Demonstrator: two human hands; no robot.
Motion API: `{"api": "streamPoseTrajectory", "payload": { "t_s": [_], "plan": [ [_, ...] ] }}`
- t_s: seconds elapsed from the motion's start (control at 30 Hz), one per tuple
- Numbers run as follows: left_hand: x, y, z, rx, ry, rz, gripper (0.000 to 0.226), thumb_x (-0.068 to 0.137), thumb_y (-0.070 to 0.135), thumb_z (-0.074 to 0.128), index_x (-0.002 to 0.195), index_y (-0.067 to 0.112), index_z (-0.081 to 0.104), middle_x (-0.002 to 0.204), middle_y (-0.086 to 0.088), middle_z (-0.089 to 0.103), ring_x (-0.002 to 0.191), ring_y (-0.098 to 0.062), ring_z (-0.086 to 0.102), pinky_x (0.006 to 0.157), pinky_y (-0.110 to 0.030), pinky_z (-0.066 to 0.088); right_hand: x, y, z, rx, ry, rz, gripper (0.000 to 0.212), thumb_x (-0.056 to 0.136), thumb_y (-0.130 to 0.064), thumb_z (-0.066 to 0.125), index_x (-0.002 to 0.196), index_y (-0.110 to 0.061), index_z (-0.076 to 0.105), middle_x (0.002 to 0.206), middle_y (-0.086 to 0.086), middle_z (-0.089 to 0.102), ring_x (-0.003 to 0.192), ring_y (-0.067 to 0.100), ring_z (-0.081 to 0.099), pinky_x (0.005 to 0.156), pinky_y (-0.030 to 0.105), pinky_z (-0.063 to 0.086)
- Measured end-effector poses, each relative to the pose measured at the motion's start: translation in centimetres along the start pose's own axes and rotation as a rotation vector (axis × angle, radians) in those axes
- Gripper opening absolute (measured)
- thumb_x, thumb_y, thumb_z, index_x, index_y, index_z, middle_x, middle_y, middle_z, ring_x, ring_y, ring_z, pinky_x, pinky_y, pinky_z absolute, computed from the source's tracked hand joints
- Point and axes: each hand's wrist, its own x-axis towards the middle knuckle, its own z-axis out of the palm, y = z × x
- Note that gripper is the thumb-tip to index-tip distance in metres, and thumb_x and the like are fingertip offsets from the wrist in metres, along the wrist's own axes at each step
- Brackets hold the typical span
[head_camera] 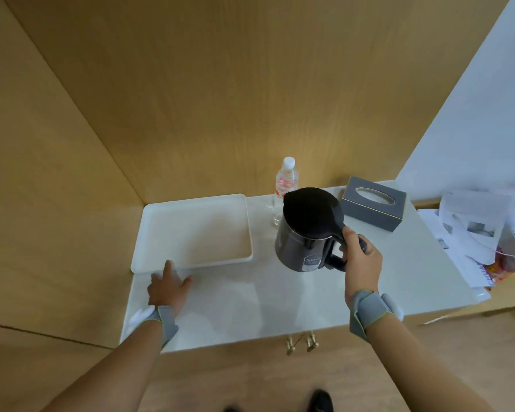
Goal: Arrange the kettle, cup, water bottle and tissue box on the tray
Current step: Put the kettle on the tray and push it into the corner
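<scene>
Right now your right hand point(359, 263) has its grip closed around the handle of the kettle point(308, 230), a dark, glossy jug with a black lid and a small label low on its side. It sits tilted slightly, near the middle of the bench point(280, 292), to the right of the tray; whether its base touches the surface you cannot tell. Your left hand point(167, 288) lies flat with its grip spread, fingers resting at the tray's near edge by the bench's front left corner.

The tray point(149, 233) is white, shallow and bare, tucked into the back left corner. Behind the kettle, at the back edge, stands the water bottle point(286, 179), clear with a white cap and a red label. The tissue box point(373, 203), grey with an oval opening on top, sits at the back right corner.

Your bench is white and glossy, set into a wooden alcove, with a pale wall to the right. Loose papers point(470, 233) lie beyond its right edge. Both wrists wear grey bands.
</scene>
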Motion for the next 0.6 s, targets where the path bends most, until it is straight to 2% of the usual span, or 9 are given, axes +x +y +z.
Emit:
{"api": "streamPoseTrajectory", "payload": {
  "t_s": [0.1, 0.17, 0.33, 0.5, 0.6],
  "plan": [
    [0.7, -1.0, -0.6, -0.005, 0.009, -0.056, 0.071, 0.092, 0.049, 0.061, 0.151, 0.026, 0.030, 0.140, -0.027, 0.043, 0.125, -0.050, 0.051, 0.102, -0.053, 0.047, -0.8, -1.4, 3.6, 0.013, -0.055, -0.014, 0.038, 0.085, -0.044, 0.067, 0.059, -0.018, 0.057, 0.051, -0.011, 0.050, 0.048, 0.005, 0.043, 0.041, 0.011, 0.038],
    [1.4, -1.8, -1.0, 0.014, -0.009, -0.077, 0.077, 0.094, 0.052, 0.058, 0.158, 0.028, 0.023, 0.152, -0.029, 0.032, 0.133, -0.050, 0.046, 0.109, -0.052, 0.042, -1.3, -1.7, 6.5, 0.026, -0.109, 0.009, 0.040, 0.082, -0.046, 0.067, 0.053, -0.023, 0.053, 0.050, -0.011, 0.049, 0.047, 0.006, 0.042, 0.040, 0.010, 0.038],
    [2.6, -3.2, -1.4, 0.040, -0.077, -0.027, 0.074, 0.097, 0.052, 0.054, 0.160, 0.028, 0.023, 0.162, -0.033, 0.011, 0.146, -0.048, 0.031, 0.117, -0.047, 0.034, -1.8, -1.2, 13.8, -0.005, -0.227, 0.093, 0.046, 0.079, -0.051, 0.072, 0.055, -0.019, 0.050, 0.049, -0.009, 0.049, 0.043, 0.004, 0.042, 0.039, 0.011, 0.037],
    [2.4, -2.8, -1.1, 0.041, -0.069, -0.046, 0.075, 0.094, 0.056, 0.057, 0.158, 0.032, 0.026, 0.165, -0.028, 0.005, 0.147, -0.046, 0.030, 0.115, -0.048, 0.037, -1.8, 0.1, 20.4, -0.046, -0.307, 0.179, 0.049, 0.069, -0.061, 0.074, 0.047, -0.024, 0.052, 0.057, 0.001, 0.047, 0.054, 0.015, 0.039, 0.056, 0.025, 0.039],
    [3.0, -2.7, -1.5, 0.012, -0.074, -0.073, 0.070, 0.091, 0.057, 0.060, 0.151, 0.031, 0.034, 0.162, -0.031, 0.004, 0.139, -0.049, 0.041, 0.110, -0.046, 0.044, -1.6, 1.0, 24.4, -0.042, -0.347, 0.191, 0.047, 0.077, -0.053, 0.075, 0.048, -0.022, 0.054, 0.055, -0.002, 0.052, 0.055, 0.017, 0.041, 0.041, 0.016, 0.041]
  ]
}}
